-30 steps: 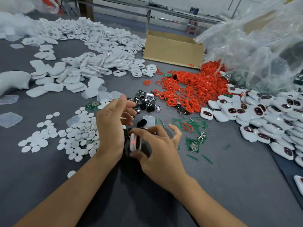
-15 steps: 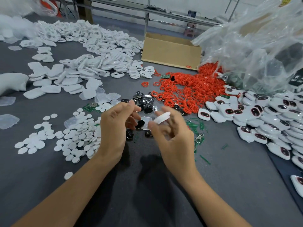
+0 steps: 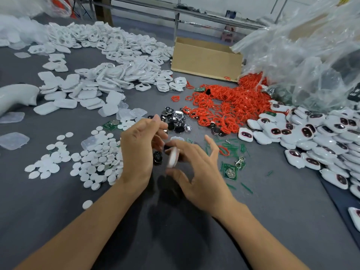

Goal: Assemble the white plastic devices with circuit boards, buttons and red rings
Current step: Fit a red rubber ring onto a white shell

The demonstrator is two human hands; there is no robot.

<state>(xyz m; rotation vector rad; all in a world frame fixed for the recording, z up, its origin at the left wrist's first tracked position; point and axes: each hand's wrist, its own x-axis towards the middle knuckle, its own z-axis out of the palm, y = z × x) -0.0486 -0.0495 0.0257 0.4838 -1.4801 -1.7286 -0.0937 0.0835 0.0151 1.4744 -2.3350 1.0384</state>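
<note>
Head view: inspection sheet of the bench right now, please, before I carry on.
Surface: grey table, crowded with parts.
Job's things: white casing edge-on in the right hand; red rings heaped mid-table; black buttons beside them; circuit board right of the hands; assembled devices piled at right.
Clutter: white discs, green offcuts, plastic bag, cardboard box.
Hands: right hand pinches the casing; left hand curled beside it, contents blurred.
Cables: nothing seen on the table.
Surroundings: metal frame behind the table.

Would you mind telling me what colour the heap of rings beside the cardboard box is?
The heap of rings is red, seen best in the head view.
</note>
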